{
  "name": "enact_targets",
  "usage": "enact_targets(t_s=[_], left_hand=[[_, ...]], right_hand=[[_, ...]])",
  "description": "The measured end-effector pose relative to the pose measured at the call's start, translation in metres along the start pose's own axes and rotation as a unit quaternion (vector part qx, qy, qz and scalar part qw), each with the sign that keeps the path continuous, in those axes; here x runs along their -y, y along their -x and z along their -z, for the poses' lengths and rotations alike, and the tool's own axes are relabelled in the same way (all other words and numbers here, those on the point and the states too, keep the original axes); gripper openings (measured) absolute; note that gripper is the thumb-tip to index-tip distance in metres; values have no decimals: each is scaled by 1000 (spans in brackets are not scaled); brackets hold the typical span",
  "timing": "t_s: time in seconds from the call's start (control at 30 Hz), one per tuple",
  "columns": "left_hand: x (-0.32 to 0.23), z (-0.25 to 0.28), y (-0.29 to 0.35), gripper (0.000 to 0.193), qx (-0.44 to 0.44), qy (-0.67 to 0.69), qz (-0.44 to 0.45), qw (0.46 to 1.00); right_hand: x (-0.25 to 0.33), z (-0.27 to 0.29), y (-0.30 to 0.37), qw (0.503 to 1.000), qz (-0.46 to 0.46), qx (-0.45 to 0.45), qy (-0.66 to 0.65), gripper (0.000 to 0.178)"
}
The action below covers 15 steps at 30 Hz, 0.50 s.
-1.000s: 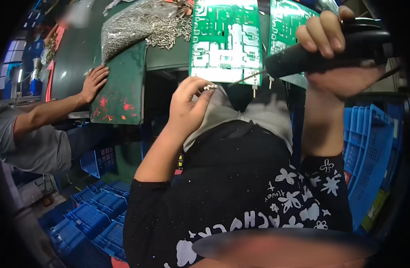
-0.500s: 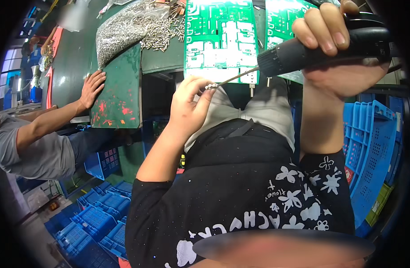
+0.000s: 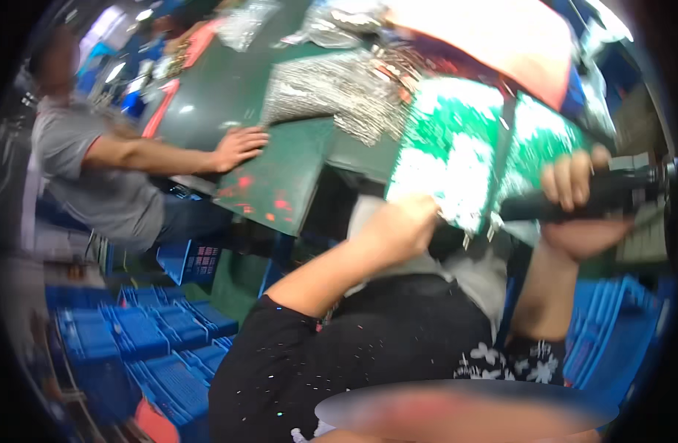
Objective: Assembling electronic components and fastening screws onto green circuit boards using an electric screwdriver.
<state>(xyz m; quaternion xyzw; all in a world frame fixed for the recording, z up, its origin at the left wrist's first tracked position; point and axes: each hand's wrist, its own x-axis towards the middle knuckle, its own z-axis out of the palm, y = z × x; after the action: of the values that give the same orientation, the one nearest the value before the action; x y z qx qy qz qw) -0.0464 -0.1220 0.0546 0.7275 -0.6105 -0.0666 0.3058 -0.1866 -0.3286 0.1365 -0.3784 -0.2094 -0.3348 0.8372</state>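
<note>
In my right hand (image 3: 575, 188) is a black electric screwdriver (image 3: 531, 207), its body lying across the right-hand green circuit board (image 3: 542, 136). My left hand (image 3: 402, 225) is closed, close to the lower edge of the left green circuit board (image 3: 450, 140). Small silvery metal parts showed at its fingertips half a second ago; blur and the fingers hide them now. Metal posts (image 3: 467, 240) stick out below the boards' near edges. Motion smears the whole view, and I cannot make out the screwdriver's tip.
A clear bag of small metal parts (image 3: 309, 85) lies left of the boards, with loose ones spilling beside it. Another person's hand (image 3: 241, 148) rests on a green panel (image 3: 287, 173) at left. Blue crates (image 3: 143, 328) stand lower left, and more (image 3: 601, 325) at right.
My view has swung, so the boards and bag sit further right. The screwdriver has come away from my left fingertips, and that hand is now nearer the left board's edge.
</note>
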Motion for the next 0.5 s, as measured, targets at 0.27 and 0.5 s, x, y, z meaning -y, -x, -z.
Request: enact_targets(t_s=[0.27,0.5], left_hand=[[7,-21,-8,15,-19,149,-5,989],[6,-16,-13,14,-49,145,-7,988]], right_hand=[[14,1,5,999,48,14,4,57],[13,9,3,998,62,3,-4,54]])
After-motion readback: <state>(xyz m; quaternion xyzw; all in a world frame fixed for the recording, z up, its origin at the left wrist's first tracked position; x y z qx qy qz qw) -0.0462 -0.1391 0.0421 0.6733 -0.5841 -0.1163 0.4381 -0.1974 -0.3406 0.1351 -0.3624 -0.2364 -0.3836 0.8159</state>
